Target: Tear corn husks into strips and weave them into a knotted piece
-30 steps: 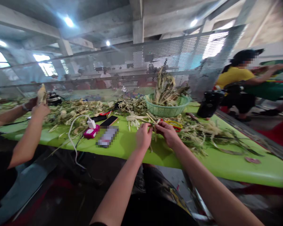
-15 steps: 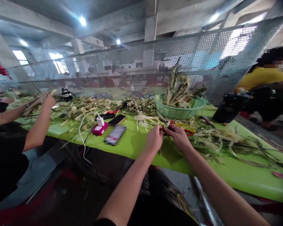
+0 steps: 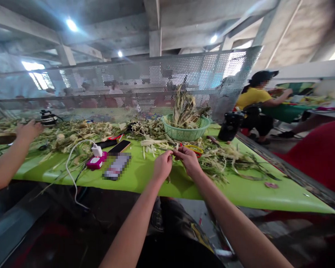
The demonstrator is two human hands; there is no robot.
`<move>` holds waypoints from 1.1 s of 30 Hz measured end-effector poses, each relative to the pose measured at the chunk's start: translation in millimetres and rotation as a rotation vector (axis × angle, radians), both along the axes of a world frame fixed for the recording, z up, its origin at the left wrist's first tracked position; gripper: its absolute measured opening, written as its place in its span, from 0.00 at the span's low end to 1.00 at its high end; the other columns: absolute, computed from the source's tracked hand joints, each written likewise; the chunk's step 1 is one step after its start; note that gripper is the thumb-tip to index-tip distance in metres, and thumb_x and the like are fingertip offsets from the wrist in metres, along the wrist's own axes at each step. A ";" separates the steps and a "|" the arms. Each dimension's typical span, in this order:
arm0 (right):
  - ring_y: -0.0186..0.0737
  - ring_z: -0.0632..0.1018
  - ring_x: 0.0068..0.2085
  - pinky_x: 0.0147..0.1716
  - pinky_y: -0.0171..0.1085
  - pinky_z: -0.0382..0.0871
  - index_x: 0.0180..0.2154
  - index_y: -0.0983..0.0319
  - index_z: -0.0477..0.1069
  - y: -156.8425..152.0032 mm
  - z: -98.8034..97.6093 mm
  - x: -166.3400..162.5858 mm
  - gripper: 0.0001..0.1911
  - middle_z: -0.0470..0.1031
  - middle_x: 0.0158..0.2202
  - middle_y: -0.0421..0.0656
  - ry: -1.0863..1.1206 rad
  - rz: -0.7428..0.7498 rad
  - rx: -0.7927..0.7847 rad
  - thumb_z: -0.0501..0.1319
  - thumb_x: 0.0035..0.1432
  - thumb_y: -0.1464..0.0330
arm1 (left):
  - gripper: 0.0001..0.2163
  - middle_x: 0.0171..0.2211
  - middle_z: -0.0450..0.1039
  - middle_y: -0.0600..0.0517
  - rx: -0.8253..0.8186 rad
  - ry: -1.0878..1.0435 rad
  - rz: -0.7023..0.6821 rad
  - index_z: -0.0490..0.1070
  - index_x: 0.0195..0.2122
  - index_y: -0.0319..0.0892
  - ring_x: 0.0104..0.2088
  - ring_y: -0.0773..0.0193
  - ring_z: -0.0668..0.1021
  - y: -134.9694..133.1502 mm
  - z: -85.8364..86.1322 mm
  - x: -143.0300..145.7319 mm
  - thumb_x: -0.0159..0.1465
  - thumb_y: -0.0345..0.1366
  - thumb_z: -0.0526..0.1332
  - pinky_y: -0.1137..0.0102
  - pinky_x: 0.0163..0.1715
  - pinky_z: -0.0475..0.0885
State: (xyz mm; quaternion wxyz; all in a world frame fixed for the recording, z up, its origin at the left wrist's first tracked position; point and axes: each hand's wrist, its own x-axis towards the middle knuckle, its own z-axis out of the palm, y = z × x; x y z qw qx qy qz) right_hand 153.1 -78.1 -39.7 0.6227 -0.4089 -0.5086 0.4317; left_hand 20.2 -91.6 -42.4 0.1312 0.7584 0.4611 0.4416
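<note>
Over the front part of the green table (image 3: 145, 182), my left hand (image 3: 162, 164) and my right hand (image 3: 187, 159) meet with fingertips pinched together. Between them is a thin dried plant strip, mostly hidden by the fingers; a brown end (image 3: 169, 179) hangs below my left hand. Just beyond my hands lie pale dried husks (image 3: 150, 143). Scissors with yellow and red handles (image 3: 194, 149) rest close behind my right hand. Farther back, a light green plastic basket (image 3: 184, 133) holds a tall clump of dried leaves (image 3: 184, 108).
Left of my hands lie two phones, one dark (image 3: 120, 146) and one blurred (image 3: 117, 166), beside a magenta power socket (image 3: 96, 160) with a white cable. Plant scraps (image 3: 80, 134) spread along the back. A black container (image 3: 230, 126) stands right. A co-worker's arm (image 3: 13, 154) reaches in from the left.
The view has swung right, bringing the table's right end and a seated person in yellow into fuller view. My hands remain pinched together. The left co-worker's hand now reaches out over the scraps.
</note>
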 end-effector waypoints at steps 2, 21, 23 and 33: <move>0.33 0.69 0.25 0.26 0.34 0.66 0.27 0.61 0.70 -1.4 1.6 0.9 0.21 0.71 0.25 0.39 0.003 0.007 -0.004 0.71 0.41 0.51 | 0.10 0.34 0.77 0.50 -0.002 0.000 -0.016 0.72 0.41 0.45 0.33 0.63 0.77 -0.1 -1.6 -0.4 0.64 0.27 0.53 0.70 0.36 0.68; 0.34 0.71 0.27 0.27 0.34 0.66 0.36 0.60 0.74 -7.1 7.9 -1.7 0.19 0.75 0.28 0.40 -0.109 0.124 -0.041 0.71 0.43 0.57 | 0.05 0.38 0.74 0.46 -0.053 -0.235 0.082 0.73 0.37 0.41 0.42 0.59 0.75 9.4 -4.5 -12.9 0.64 0.33 0.58 0.65 0.44 0.68; 0.33 0.70 0.25 0.25 0.34 0.66 0.33 0.61 0.74 -5.7 5.8 -0.8 0.18 0.73 0.25 0.39 -0.141 0.122 -0.044 0.71 0.42 0.57 | 0.06 0.38 0.75 0.47 -0.091 -0.265 0.073 0.73 0.37 0.40 0.39 0.60 0.75 12.4 -6.4 -14.7 0.65 0.34 0.57 0.66 0.42 0.69; 0.35 0.68 0.25 0.26 0.36 0.63 0.27 0.61 0.75 -5.6 7.0 -0.8 0.15 0.72 0.23 0.39 -0.301 0.033 0.074 0.70 0.43 0.57 | 0.11 0.36 0.75 0.48 -0.193 -0.373 -0.038 0.73 0.36 0.41 0.40 0.60 0.74 8.1 -0.5 -19.0 0.64 0.43 0.58 0.67 0.43 0.67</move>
